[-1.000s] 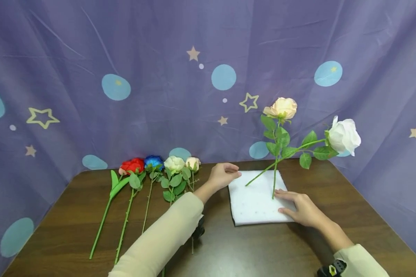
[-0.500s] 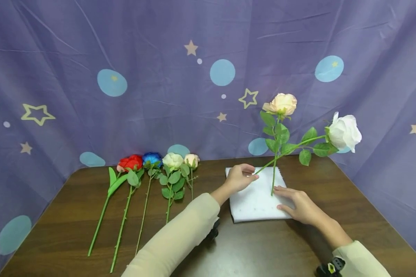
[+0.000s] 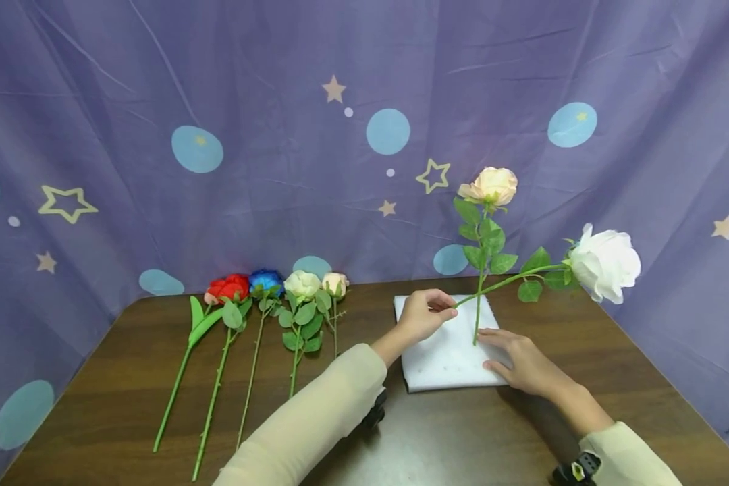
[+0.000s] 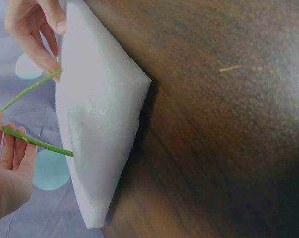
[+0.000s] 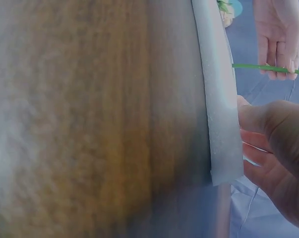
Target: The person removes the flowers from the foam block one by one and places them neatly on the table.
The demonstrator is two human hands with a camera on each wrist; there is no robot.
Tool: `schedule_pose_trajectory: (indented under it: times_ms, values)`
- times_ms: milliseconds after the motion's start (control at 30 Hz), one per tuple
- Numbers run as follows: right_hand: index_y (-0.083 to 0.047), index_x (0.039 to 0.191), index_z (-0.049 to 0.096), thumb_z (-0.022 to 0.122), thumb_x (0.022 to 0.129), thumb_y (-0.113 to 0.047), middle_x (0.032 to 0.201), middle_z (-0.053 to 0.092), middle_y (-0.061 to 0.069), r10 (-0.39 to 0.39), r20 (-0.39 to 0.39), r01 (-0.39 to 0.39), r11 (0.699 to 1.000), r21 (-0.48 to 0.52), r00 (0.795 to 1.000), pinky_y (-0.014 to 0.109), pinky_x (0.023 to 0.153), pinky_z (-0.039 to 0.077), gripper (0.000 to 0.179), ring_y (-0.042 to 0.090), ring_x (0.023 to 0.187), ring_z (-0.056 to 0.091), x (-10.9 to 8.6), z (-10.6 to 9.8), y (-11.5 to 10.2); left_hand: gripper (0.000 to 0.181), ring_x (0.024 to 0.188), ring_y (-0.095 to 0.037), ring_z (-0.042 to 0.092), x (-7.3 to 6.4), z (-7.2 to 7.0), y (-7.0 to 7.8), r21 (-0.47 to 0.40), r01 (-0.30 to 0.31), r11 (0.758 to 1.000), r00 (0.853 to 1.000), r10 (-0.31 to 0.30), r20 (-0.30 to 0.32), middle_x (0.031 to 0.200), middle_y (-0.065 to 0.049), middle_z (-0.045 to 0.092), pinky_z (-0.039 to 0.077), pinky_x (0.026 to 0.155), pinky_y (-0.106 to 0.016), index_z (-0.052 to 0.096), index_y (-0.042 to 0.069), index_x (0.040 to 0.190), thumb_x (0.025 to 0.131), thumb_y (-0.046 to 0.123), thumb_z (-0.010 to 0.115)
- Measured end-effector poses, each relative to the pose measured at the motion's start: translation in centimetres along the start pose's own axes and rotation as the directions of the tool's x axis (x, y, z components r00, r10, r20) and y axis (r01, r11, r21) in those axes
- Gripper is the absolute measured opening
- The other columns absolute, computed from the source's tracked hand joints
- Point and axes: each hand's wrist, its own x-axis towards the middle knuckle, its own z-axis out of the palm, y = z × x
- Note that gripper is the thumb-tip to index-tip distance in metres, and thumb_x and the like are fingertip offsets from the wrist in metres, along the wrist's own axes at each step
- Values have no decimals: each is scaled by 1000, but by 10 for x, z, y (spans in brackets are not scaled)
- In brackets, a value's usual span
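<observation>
My left hand (image 3: 422, 316) pinches the green stem (image 4: 40, 144) of a white rose (image 3: 607, 263), low down. That stem leans far to the right, its lower end in a white foam block (image 3: 437, 368). A peach rose (image 3: 492, 187) stands nearly upright in the same block, and the two stems cross in the head view. My right hand (image 3: 525, 361) rests on the block's right side with fingers fairly straight, the fingertips close to the base of the peach rose's stem. In the right wrist view, the thumb and fingers of this hand (image 5: 278, 148) touch the foam.
On the left of the wooden table (image 3: 115, 378) lie a red rose (image 3: 233, 287), a blue rose (image 3: 266, 280), a cream rose (image 3: 302, 285), a small pale pink rose (image 3: 335, 283) and a green-leaved stem (image 3: 176, 398). A purple curtain (image 3: 279, 135) hangs behind.
My left hand has moved right from the block's far left corner and taken hold of the white rose's stem. The white bloom has dipped slightly. My right hand stays on the foam.
</observation>
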Motion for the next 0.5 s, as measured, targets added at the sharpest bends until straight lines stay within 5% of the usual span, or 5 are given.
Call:
schedule_pose_trajectory:
  times_ms: [500]
  values:
    - [6, 114, 65, 77, 75, -4, 116, 68, 20, 27, 23, -28, 999, 24, 999, 52, 90, 53, 41, 37, 107, 65, -2, -2, -2, 11, 86, -20, 71, 0, -2, 11, -52, -45, 998, 998, 43, -37, 92, -14, 75, 54, 73, -11, 73, 1, 94, 84, 4, 72]
